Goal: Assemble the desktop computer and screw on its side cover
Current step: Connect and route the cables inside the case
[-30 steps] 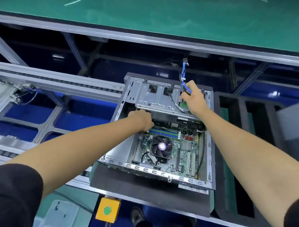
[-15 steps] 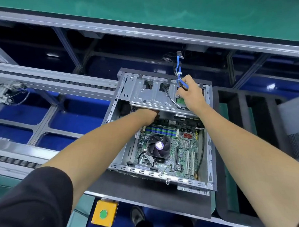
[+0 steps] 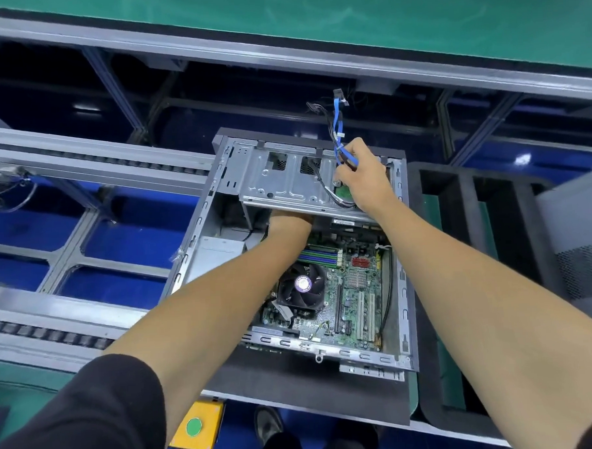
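Note:
An open desktop case (image 3: 200,242) lies on its side on a dark pallet (image 3: 295,390). Its motherboard (image 3: 351,289) and black CPU fan (image 3: 300,287) face up. A grey metal drive cage (image 3: 286,187) spans the far end of the case. My left hand (image 3: 287,221) reaches under the cage's near edge, and its fingers are hidden there. My right hand (image 3: 363,177) rests on the cage's right end and grips a blue cable (image 3: 338,134) bundled with black wires that stick up beyond the case.
A grey conveyor rail with rollers (image 3: 81,165) runs along the left. A black foam tray (image 3: 487,284) sits right of the case, with a grey perforated panel (image 3: 580,246) beyond it. A yellow box with a green button (image 3: 195,427) hangs below the front edge.
My left hand has pushed further under the drive cage, and its fingers have gone out of sight. My right hand keeps its grip on the blue cable. The camera view has shifted.

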### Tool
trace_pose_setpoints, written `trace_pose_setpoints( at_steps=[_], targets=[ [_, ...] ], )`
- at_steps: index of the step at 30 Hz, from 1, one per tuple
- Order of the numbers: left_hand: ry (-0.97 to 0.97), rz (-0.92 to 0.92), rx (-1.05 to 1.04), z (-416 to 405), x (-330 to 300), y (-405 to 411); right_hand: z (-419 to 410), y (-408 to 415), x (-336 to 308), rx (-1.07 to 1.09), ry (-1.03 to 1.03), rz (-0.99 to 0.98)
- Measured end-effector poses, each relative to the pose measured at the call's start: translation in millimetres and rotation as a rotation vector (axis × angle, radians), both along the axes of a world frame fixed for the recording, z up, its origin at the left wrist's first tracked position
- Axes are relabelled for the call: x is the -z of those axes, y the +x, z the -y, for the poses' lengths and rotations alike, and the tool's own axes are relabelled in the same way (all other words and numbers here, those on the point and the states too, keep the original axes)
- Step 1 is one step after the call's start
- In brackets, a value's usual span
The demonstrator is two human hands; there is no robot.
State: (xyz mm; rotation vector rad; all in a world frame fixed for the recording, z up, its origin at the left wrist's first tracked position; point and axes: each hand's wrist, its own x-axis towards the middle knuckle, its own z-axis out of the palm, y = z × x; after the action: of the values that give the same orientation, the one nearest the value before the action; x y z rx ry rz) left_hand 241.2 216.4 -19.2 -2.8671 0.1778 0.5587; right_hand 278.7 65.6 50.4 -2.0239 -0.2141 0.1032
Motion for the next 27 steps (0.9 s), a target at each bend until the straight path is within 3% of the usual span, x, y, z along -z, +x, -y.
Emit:
trace_pose_setpoints(
  at_steps=[5,8,13,15,19,27],
  targets=[
    [-0.106,-0.166,0.032,-15,5,-1,0,0,-1,0.0,0.003,-0.001],
    [-0.08,-0.124,-0.051,-14,2,-4,0,0,-2,0.002,-0.001,0.004],
    [-0.118,-0.265,-0.185,-19,-1,-2,-1,2,0,0.011,-0.023,0.007],
    [-0.116,-0.222,-0.179,-19,3,-3,-1,2,0,0.016,-0.019,0.014],
    [-0.227,0.107,-0.297,-21,18,-6,-1,2,0,0.016,-0.018,0.024],
    [-0.245,-0.016,-0.399,-18,22,1,-1,3,2,0.012,-0.012,0.029]
  ],
)
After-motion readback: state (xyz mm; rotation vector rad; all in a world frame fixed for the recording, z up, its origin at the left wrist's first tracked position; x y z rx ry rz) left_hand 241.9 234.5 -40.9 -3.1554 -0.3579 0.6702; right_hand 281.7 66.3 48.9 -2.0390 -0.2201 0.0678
